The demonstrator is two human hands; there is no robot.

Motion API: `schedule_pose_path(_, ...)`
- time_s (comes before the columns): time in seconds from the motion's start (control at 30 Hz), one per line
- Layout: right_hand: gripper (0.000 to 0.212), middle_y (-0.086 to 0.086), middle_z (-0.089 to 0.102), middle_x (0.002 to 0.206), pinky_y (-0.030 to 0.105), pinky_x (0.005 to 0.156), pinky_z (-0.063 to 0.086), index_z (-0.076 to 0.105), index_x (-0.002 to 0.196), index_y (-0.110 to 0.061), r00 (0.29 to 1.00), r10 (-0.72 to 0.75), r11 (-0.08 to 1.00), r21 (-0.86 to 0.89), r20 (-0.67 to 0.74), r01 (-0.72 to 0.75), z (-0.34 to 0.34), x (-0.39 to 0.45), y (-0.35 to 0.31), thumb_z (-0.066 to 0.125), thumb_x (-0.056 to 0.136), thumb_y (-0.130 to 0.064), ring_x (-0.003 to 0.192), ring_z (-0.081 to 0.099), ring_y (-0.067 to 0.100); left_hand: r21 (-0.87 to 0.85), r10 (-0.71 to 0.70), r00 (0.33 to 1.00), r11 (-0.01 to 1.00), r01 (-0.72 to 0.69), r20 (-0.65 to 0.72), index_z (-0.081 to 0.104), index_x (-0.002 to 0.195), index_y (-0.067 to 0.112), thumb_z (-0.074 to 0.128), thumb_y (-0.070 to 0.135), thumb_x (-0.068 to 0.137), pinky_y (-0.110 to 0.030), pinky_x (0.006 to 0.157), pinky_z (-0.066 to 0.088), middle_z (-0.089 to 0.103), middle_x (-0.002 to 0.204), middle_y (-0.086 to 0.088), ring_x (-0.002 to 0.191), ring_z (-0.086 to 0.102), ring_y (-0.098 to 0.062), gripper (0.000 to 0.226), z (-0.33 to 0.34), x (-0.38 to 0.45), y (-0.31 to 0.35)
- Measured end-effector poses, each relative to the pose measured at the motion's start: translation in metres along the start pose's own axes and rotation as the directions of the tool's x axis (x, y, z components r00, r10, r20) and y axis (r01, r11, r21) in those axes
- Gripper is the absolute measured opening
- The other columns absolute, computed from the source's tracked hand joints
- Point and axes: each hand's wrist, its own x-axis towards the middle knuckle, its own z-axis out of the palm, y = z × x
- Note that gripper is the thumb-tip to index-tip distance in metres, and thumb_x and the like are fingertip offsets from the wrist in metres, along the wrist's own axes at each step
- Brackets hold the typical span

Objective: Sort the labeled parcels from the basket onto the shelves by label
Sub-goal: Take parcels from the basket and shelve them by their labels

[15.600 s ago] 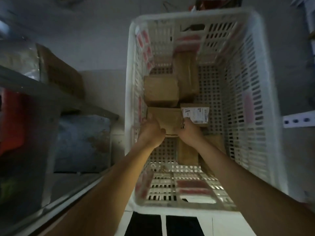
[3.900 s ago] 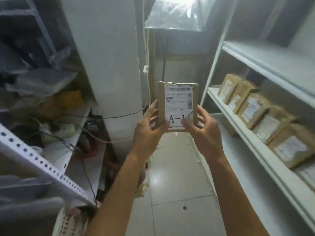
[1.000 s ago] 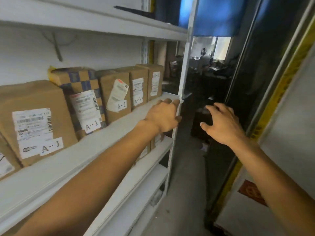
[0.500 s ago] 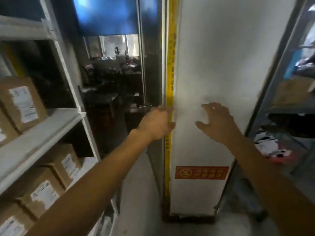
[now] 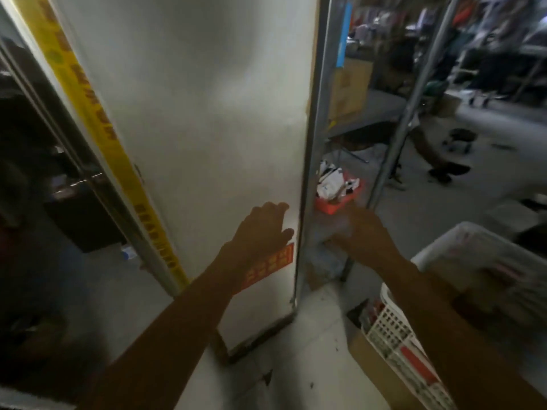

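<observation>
Both my hands are held out in front of me and hold nothing. My left hand [image 5: 263,229] hangs in front of a white pillar with its fingers loosely relaxed. My right hand [image 5: 362,235] is blurred by motion, fingers spread, just right of the pillar's metal edge. The white slotted basket [image 5: 399,332] enters at the lower right, below my right forearm. Brown parcels [image 5: 485,294] lie inside it, blurred. The shelves with A-1 parcels are out of view.
A white pillar [image 5: 207,128] with a yellow strip [image 5: 97,122] fills the middle. A dark doorway [image 5: 44,179] lies left. Behind a metal rack upright [image 5: 318,119] stand a cardboard box [image 5: 349,90] and a red tray of papers [image 5: 336,199]. A brown carton [image 5: 376,371] sits under the basket.
My view has swung right and down from the A-1 shelf past the doorway to the pillar. The basket has come into view at lower right. Both hands stay empty.
</observation>
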Motion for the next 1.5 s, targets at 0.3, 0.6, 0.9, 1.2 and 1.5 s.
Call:
schedule_pose_path(0.3,0.065,0.008,0.042,0.152,0.047,0.112,0.039,0.039,0.150,-0.024,0.867,0.497,0.868,-0.015,0.028,-0.497,0.006,-0.017,0.078,0.065,0.092,-0.042,0.138,0.041,0.031,-0.089,0.327,0.911,0.945,-0.315,0.252,0.047,0.139,0.005,0.056,0.028,0.096,-0.036,0.103,0.038,0.054,0.136,-0.017,0.126,0.051,-0.032,0.050,0.071,0.101,0.052)
schedule_pose_path(0.6,0.050,0.005,0.060,0.127,0.050,0.096,0.051,0.055,0.132,-0.026,0.676,0.733,0.680,0.089,-0.070,-0.728,-0.021,-0.044,0.187,0.069,0.085,-0.037,0.118,0.057,0.032,-0.120,0.591,0.735,0.800,-0.588,0.334,0.040,0.144,0.019,0.056,0.041,0.094,-0.038,0.090,0.047,0.055,0.132,-0.011,0.117,0.056,-0.033,0.057,0.141,0.171,0.184)
schedule_pose_path(0.9,0.057,0.009,0.048,0.142,0.045,0.101,0.048,0.049,0.141,-0.023,0.571,0.821,0.557,0.241,-0.016,-0.794,-0.033,-0.028,0.308,0.067,0.088,-0.036,0.126,0.049,0.033,-0.121,0.579,0.644,0.783,-0.610,0.500,0.039,0.145,0.014,0.058,0.040,0.095,-0.041,0.087,0.052,0.057,0.127,-0.015,0.108,0.061,-0.033,0.060,0.214,0.249,0.280)
schedule_pose_path(1.2,0.066,0.009,0.032,0.156,0.044,0.112,0.037,0.034,0.153,-0.019,0.428,0.897,0.386,0.278,0.109,-0.880,-0.021,0.015,0.413,0.057,0.096,-0.043,0.140,0.037,0.031,-0.193,0.541,0.571,0.808,-0.557,0.618,0.040,0.141,0.008,0.054,0.028,0.095,-0.037,0.087,0.047,0.053,0.125,-0.017,0.112,0.057,-0.033,0.052,0.299,0.296,0.337)
schedule_pose_path(1.5,0.064,0.006,0.041,0.149,0.043,0.093,0.053,0.035,0.151,-0.021,0.313,0.917,0.252,0.249,0.249,-0.935,0.034,0.077,0.546,0.056,0.096,-0.044,0.114,0.058,0.026,-0.151,0.385,0.575,0.898,-0.412,0.721,0.028,0.148,0.017,0.056,0.020,0.088,-0.044,0.098,0.045,0.043,0.140,-0.015,0.125,0.046,-0.035,0.065,0.416,0.378,0.386)
